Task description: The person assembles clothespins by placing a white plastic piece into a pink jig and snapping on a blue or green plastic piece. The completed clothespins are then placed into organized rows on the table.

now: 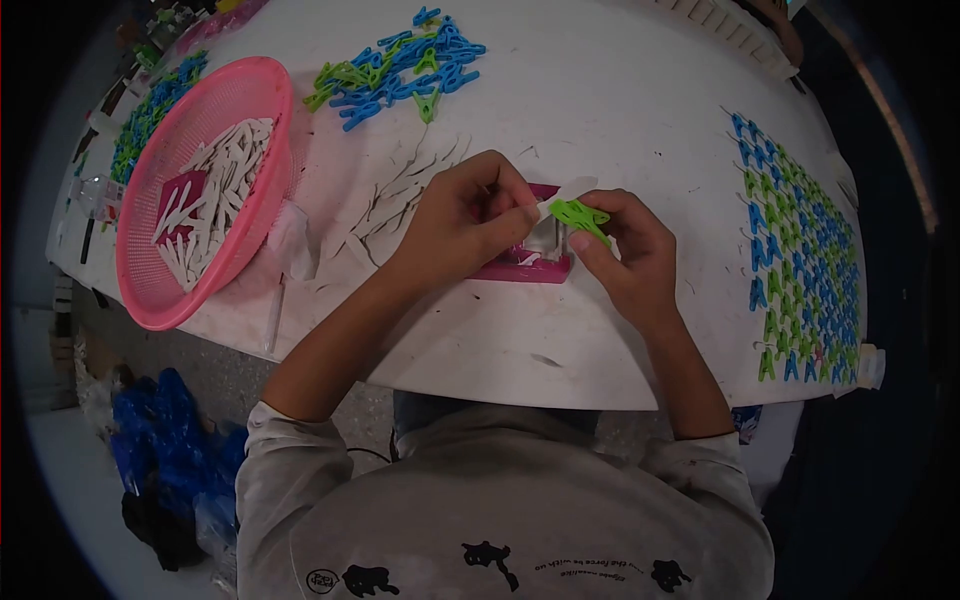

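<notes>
Over a magenta tray (518,272), my two hands meet in the middle of the table. Between its thumb and fingers my right hand (640,258) grips a green clothespin (578,216). My left hand (470,218) is closed in a pinch at a thin white piece (546,206), whose far end comes up to the clothespin; its exact shape is partly hidden by the fingers. Inside the tray lies something pale, mostly covered by my hands. Just left of my left hand, several thin white strips (400,190) are scattered on the table.
A pink basket (140,240) at the left holds many white strips. Blue and green clothespins (405,70) lie heaped at the back. Rows of clothespins (800,250) cover the right side. Blue plastic bags (175,440) lie on the floor. Part of another person's arm (780,30) shows far right.
</notes>
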Demonstrator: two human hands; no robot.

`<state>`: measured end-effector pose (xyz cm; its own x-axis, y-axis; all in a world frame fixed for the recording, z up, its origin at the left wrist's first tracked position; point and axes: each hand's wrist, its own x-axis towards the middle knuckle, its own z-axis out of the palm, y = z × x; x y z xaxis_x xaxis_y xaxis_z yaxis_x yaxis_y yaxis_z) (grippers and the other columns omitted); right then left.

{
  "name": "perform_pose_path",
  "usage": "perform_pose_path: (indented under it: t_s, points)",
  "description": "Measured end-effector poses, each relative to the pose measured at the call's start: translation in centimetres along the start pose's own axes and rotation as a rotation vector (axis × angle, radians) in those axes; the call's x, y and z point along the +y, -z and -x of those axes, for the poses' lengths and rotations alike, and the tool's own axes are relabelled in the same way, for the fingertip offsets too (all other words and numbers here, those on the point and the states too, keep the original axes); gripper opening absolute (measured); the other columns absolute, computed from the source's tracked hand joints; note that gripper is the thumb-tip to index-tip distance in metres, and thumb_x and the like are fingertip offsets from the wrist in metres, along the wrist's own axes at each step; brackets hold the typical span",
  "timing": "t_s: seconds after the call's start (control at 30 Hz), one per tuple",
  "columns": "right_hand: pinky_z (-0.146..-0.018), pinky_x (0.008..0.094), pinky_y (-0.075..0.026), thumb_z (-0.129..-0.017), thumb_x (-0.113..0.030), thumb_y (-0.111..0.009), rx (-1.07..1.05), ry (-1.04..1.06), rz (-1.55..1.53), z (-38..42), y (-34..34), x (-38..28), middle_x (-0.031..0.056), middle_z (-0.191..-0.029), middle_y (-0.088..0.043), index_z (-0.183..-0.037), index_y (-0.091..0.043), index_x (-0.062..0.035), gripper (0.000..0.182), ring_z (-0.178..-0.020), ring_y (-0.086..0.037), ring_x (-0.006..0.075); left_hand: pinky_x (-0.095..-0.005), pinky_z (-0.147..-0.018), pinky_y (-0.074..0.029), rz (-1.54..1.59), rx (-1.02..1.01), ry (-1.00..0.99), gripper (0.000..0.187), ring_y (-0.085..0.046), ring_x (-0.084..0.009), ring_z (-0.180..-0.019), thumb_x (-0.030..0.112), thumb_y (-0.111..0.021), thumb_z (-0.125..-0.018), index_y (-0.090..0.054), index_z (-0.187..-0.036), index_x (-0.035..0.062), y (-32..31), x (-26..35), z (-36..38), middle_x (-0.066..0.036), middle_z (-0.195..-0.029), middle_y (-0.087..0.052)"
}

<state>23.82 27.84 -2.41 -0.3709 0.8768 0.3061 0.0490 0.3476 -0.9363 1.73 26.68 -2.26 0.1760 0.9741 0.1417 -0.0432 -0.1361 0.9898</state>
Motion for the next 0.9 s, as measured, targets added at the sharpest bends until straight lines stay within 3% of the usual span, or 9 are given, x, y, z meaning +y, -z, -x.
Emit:
perform_pose_path:
  t_s: [0.07,0.3,0.4,0.47,0.5,0.57,0.73,0.83,0.9]
  points:
    - [-0.071,0.0236,-0.043,-0.084,-0.004,-0.075,-0.008,0.013,0.023,0.0,0.0,0.2,0.0031,-0.097,-0.064,-0.113,-0.064,-0.0001,0.031,-0.081,-0.053,0.0079,-0.0215,-0.066,-0.039,-0.043,-0.031,0.0,0.009,-0.046,-0.004,-0.07,0.006,-0.07,-0.085,-0.061,-0.085,0.005,0.0,0.5,0.1,0.003,-0.075,-0.051]
    - [-0.075,0.026,-0.046,-0.085,-0.002,-0.075,-0.018,0.055,0.085,-0.2,0.0,0.4,0.0063,-0.099,-0.064,-0.112,-0.064,0.0034,0.029,-0.086,-0.057,0.0119,-0.023,-0.061,-0.038,-0.14,-0.049,-0.199,0.01,-0.048,-0.0045,-0.07,0.006,-0.071,-0.083,-0.062,-0.083,0.0052,1.0,0.1,-0.3,0.003,-0.077,-0.052]
    - [-0.078,0.0264,-0.047,-0.087,0.0,-0.073,-0.06,0.065,0.134,-0.3,0.1,0.2,0.0072,-0.099,-0.064,-0.111,-0.063,0.005,0.027,-0.089,-0.058,0.0127,-0.0259,-0.059,-0.041,-0.241,-0.069,-0.424,0.01,-0.052,-0.0091,-0.07,0.007,-0.072,-0.081,-0.062,-0.085,0.006,1.6,-0.8,-0.6,0.0,-0.077,-0.054]
    - [-0.08,0.0268,-0.048,-0.088,0.001,-0.071,-0.077,0.046,0.125,-0.5,0.2,0.1,0.0077,-0.099,-0.064,-0.111,-0.062,0.0054,0.025,-0.091,-0.059,0.0129,-0.03,-0.06,-0.045,-0.432,-0.047,-0.675,0.014,-0.056,-0.0169,-0.071,0.011,-0.074,-0.08,-0.063,-0.087,0.0077,2.2,-1.7,-1.1,-0.004,-0.077,-0.056]
    - [-0.081,0.0271,-0.048,-0.089,0.002,-0.07,-0.071,0.038,0.094,-0.7,0.2,0.2,0.0082,-0.1,-0.064,-0.11,-0.062,0.0058,0.023,-0.093,-0.059,0.013,-0.03,-0.06,-0.045,-0.418,-0.032,-0.678,0.014,-0.056,-0.0169,-0.071,0.011,-0.074,-0.08,-0.063,-0.087,0.0077,2.6,-2.0,-1.5,-0.004,-0.077,-0.056]
    - [-0.083,0.0269,-0.048,-0.089,0.002,-0.069,-0.081,-0.016,0.082,-1.1,0.9,0.2,0.0084,-0.101,-0.064,-0.11,-0.062,0.0061,0.022,-0.094,-0.06,0.0131,-0.0336,-0.062,-0.048,-0.653,0.13,-0.847,0.016,-0.058,-0.0226,-0.073,0.016,-0.075,-0.08,-0.062,-0.087,0.0096,3.6,-2.6,-2.2,-0.005,-0.078,-0.057]
    - [-0.084,0.0259,-0.049,-0.09,0.003,-0.068,-0.106,-0.124,0.224,-2.5,1.1,-1.0,0.0089,-0.104,-0.065,-0.11,-0.061,0.0061,0.021,-0.096,-0.061,0.0133,-0.0351,-0.063,-0.049,-0.86,0.201,-0.846,0.016,-0.059,-0.0222,-0.073,0.017,-0.074,-0.081,-0.06,-0.08,0.0098,5.4,-4.1,-3.4,-0.002,-0.076,-0.058]
    - [-0.082,0.0255,-0.048,-0.09,0.002,-0.068,-0.173,-0.08,0.314,-3.5,0.9,-1.2,0.0086,-0.104,-0.065,-0.107,-0.062,0.0053,0.018,-0.094,-0.061,0.0127,-0.0354,-0.063,-0.05,-0.905,0.218,-0.852,0.016,-0.059,-0.0212,-0.073,0.017,-0.073,-0.082,-0.059,-0.078,0.0097,5.5,-4.8,-3.7,-0.002,-0.074,-0.057]
    - [-0.077,0.0266,-0.049,-0.087,0.001,-0.071,-0.223,0.063,0.518,-3.9,1.6,-0.9,0.0106,-0.098,-0.066,-0.103,-0.062,0.0037,0.019,-0.089,-0.063,0.0146,-0.0354,-0.063,-0.05,-0.901,0.224,-0.854,0.017,-0.059,-0.0209,-0.073,0.018,-0.073,-0.083,-0.059,-0.077,0.0096,5.4,-5.1,-3.8,-0.002,-0.073,-0.057]
